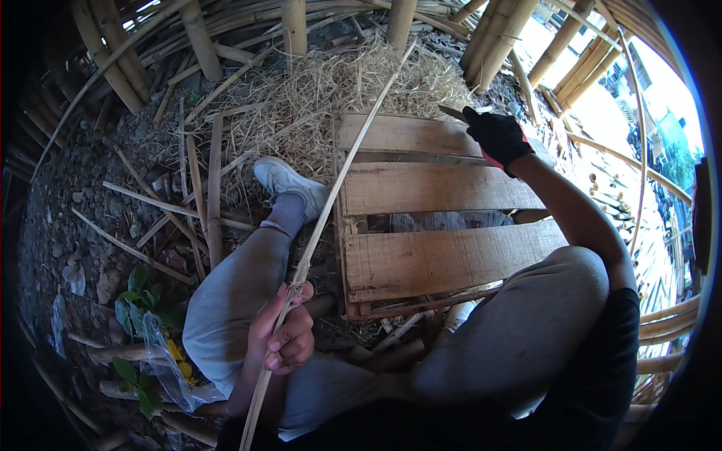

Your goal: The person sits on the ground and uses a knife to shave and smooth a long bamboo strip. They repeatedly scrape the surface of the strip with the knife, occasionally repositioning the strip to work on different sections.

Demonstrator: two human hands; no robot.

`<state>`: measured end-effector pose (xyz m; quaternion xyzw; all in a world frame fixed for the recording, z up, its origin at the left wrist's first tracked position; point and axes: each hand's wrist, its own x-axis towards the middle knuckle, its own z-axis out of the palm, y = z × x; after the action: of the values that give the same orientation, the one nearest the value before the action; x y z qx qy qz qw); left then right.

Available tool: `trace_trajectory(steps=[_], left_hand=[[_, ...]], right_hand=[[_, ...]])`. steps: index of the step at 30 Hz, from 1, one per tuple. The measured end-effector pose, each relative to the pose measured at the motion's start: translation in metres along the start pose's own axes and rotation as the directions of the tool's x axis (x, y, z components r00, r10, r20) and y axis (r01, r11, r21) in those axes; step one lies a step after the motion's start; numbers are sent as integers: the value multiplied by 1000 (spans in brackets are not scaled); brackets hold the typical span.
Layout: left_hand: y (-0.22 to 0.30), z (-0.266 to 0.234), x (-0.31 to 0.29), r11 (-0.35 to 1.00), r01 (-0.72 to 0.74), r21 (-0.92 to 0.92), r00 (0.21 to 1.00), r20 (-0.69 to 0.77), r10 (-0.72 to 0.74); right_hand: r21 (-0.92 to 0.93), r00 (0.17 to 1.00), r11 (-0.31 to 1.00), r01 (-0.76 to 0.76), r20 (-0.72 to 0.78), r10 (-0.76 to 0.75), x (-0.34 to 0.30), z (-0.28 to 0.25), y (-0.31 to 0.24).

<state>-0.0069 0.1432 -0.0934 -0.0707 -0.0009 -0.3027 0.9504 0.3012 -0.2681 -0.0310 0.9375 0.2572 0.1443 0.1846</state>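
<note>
A long, pale bamboo strip slants across the view from the lower edge up to the straw. My bare left hand is closed round its lower part, just below a rough, frayed joint. Out to the right, my right hand, in a black and red glove, is closed on a knife whose blade points left. The knife is apart from the strip, above the far end of a wooden slatted crate. Most of the knife's handle is hidden inside the glove.
A heap of bamboo shavings lies beyond the crate. Upright bamboo poles stand behind it. Loose bamboo pieces litter the ground at left, near a clear plastic bag and green leaves. My shoe rests beside the crate.
</note>
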Motion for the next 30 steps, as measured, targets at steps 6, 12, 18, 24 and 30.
trace_trajectory(steps=[6,12,18,24,30], left_hand=[[-4,-5,5,997,65,34,996,-62,-63],[-8,-9,7,992,100,74,989,-112,-91],[-6,-22,8,992,108,60,992,-72,-104],[-6,-19,11,988,139,70,987,-96,-132],[-5,-15,5,987,144,78,986,-98,-136]], right_hand=[[198,979,979,44,-203,-3,0,-30,-36],[569,946,791,224,67,-317,6,-80,-119],[862,983,502,-69,145,-115,20,-71,-141],[748,760,133,-650,640,115,66,-54,-88],[696,692,237,-678,713,-112,46,-87,-127]])
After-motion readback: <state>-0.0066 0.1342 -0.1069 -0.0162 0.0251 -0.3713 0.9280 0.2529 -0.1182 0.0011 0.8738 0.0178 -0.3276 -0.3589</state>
